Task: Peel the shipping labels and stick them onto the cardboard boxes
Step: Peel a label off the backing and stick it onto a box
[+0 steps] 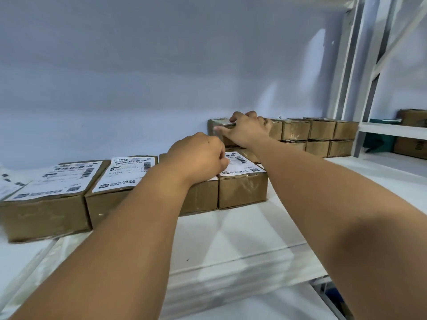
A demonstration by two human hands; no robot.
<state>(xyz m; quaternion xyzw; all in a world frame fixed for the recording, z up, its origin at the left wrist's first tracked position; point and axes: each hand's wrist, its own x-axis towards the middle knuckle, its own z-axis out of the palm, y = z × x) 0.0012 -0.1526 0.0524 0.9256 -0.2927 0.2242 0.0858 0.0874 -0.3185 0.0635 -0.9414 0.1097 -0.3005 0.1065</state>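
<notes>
A row of brown cardboard boxes stands on the white shelf (231, 239), each with a white shipping label on top: one at the far left (49, 199), one beside it (120, 179), one under my left hand and one at the right end (242, 183). My left hand (198, 158) rests with curled fingers on the label of the third box; what its fingertips do is hidden. Behind the row, my right hand (247, 130) grips the top front edge of an unlabelled box (218, 127) at the left end of a two-high stack by the wall.
More unlabelled boxes (321, 137) run right along the wall in two layers. A white shelf upright (353, 77) stands at the right, with larger cartons (411, 146) on shelves beyond it. Loose label sheets (7, 183) lie at the far left.
</notes>
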